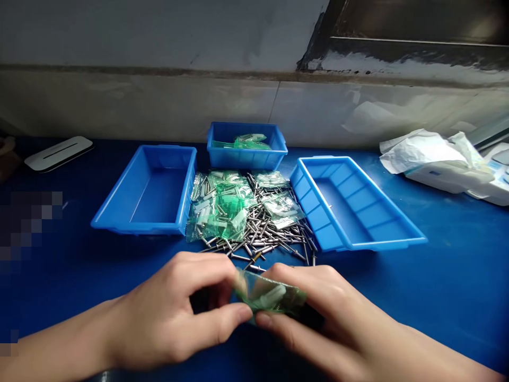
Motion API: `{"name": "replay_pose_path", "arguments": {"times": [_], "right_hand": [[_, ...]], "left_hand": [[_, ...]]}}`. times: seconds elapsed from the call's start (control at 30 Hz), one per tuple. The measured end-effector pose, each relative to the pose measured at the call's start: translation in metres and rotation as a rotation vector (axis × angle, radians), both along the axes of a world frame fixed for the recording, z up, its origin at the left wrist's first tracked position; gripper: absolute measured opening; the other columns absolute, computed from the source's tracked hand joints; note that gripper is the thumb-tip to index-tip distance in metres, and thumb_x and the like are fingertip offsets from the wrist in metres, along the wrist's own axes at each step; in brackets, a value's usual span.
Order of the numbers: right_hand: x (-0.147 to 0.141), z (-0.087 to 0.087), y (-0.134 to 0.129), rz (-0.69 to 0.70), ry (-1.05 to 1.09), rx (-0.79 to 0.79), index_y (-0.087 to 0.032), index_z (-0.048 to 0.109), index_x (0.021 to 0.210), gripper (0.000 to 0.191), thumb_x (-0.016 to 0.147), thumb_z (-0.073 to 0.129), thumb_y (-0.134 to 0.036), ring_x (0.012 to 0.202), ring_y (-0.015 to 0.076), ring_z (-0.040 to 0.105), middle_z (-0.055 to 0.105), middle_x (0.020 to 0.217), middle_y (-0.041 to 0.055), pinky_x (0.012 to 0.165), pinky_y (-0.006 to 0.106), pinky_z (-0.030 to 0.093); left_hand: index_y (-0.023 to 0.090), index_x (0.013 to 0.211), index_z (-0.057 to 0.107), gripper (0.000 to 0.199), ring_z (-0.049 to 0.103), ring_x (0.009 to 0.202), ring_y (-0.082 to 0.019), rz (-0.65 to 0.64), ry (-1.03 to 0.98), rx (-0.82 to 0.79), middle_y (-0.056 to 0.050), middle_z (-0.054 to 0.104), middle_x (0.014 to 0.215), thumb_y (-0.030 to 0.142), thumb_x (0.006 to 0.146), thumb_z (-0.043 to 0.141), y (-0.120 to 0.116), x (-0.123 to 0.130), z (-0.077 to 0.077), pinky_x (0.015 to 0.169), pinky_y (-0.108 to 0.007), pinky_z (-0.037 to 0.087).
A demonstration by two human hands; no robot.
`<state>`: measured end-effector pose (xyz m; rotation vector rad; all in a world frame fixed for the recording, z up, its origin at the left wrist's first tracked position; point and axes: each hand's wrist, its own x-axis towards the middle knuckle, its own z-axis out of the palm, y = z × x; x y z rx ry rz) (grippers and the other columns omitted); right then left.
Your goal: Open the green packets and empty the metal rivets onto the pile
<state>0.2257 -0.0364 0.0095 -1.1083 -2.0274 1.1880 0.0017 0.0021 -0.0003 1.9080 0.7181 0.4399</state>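
Note:
Both hands pinch one small clear green plastic bag (pixel 274 297) close in front of me. My left hand (pixel 186 307) grips its left end between thumb and fingers. My right hand (pixel 326 313) closes on its right and lower edge. A pale plug-like piece shows through the film; the other contents are too blurred to name. Just beyond the hands lies a heap of loose metal screws (pixel 270 233). Several filled green bags (pixel 222 207) lie on the left of that heap, and clear bags (pixel 282 207) rest on its right.
Three blue bins surround the heap: a left bin (pixel 139 229), a right bin (pixel 382 245) and a back bin (pixel 246 159) holding green bags. A white flat device (pixel 59 154) lies far left. White crumpled plastic (pixel 421 151) covers equipment at right, and a wall stands behind.

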Motion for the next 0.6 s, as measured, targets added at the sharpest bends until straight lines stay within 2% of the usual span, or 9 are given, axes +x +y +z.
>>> {"name": "replay_pose_path", "arguments": {"times": [0.07, 0.1, 0.23, 0.3, 0.4, 0.53, 0.6], "right_hand": [[-0.001, -0.001, 0.0, -0.032, -0.001, -0.066, -0.022, 0.06, 0.075, 0.015, 0.09, 0.057, -0.024, 0.05, 0.0129, 0.051, 0.058, 0.062, -0.0033, 0.048, 0.021, 0.043], [-0.002, -0.002, 0.0, -0.055, -0.02, -0.11, -0.022, 0.059, 0.074, 0.018, 0.091, 0.058, -0.028, 0.051, 0.0131, 0.049, 0.056, 0.061, -0.0038, 0.047, 0.021, 0.042], [-0.003, -0.002, 0.004, -0.072, -0.063, -0.315, -0.021, 0.058, 0.072, 0.032, 0.094, 0.058, -0.045, 0.057, 0.0132, 0.053, 0.048, 0.063, -0.0047, 0.05, 0.02, 0.044], [-0.003, -0.001, 0.006, -0.042, -0.053, -0.351, -0.021, 0.058, 0.072, 0.038, 0.097, 0.052, -0.048, 0.058, 0.0135, 0.056, 0.045, 0.064, -0.0045, 0.054, 0.02, 0.047], [0.0, -0.001, 0.007, -0.02, -0.106, -0.259, -0.02, 0.061, 0.074, 0.044, 0.1, 0.044, -0.051, 0.058, 0.0144, 0.056, 0.05, 0.064, -0.0026, 0.055, 0.021, 0.048], [0.007, -0.003, 0.006, 0.023, -0.213, -0.083, -0.021, 0.068, 0.08, 0.055, 0.102, 0.035, -0.059, 0.054, 0.015, 0.059, 0.064, 0.064, 0.0012, 0.051, 0.02, 0.048], [0.011, 0.0, 0.005, 0.038, -0.211, -0.044, -0.022, 0.067, 0.075, 0.059, 0.102, 0.034, -0.063, 0.05, 0.0142, 0.058, 0.064, 0.059, 0.0003, 0.046, 0.02, 0.046]], "left_hand": [[0.019, 0.074, 0.059, 0.02, 0.055, 0.061, -0.011, -0.021, 0.093, 0.013, 0.005, 0.057, 0.067, 0.022, 0.094, 0.056, 0.001, 0.001, 0.004, 0.059, -0.02, 0.042], [0.018, 0.071, 0.057, 0.024, 0.054, 0.06, -0.011, -0.01, 0.115, 0.012, 0.005, 0.056, 0.065, 0.023, 0.095, 0.055, 0.001, 0.002, 0.005, 0.058, -0.02, 0.041], [0.019, 0.071, 0.054, 0.027, 0.05, 0.059, -0.01, 0.018, 0.083, -0.028, 0.006, 0.053, 0.066, 0.026, 0.097, 0.05, 0.001, 0.003, 0.007, 0.057, -0.019, 0.038], [0.02, 0.072, 0.052, 0.028, 0.05, 0.06, -0.009, 0.019, 0.075, -0.055, 0.007, 0.052, 0.067, 0.026, 0.098, 0.049, 0.002, 0.003, 0.008, 0.057, -0.018, 0.038], [0.02, 0.071, 0.051, 0.031, 0.053, 0.063, -0.01, 0.02, 0.117, -0.064, 0.006, 0.052, 0.067, 0.029, 0.1, 0.048, 0.004, 0.003, 0.011, 0.061, -0.017, 0.04], [0.02, 0.076, 0.058, 0.028, 0.059, 0.069, -0.012, -0.033, 0.13, -0.049, 0.004, 0.06, 0.073, 0.029, 0.1, 0.048, 0.003, 0.002, 0.013, 0.068, -0.018, 0.044], [0.019, 0.077, 0.059, 0.024, 0.059, 0.069, -0.012, -0.056, 0.115, -0.023, 0.003, 0.061, 0.074, 0.025, 0.099, 0.05, 0.002, 0.002, 0.012, 0.068, -0.018, 0.045]]}}
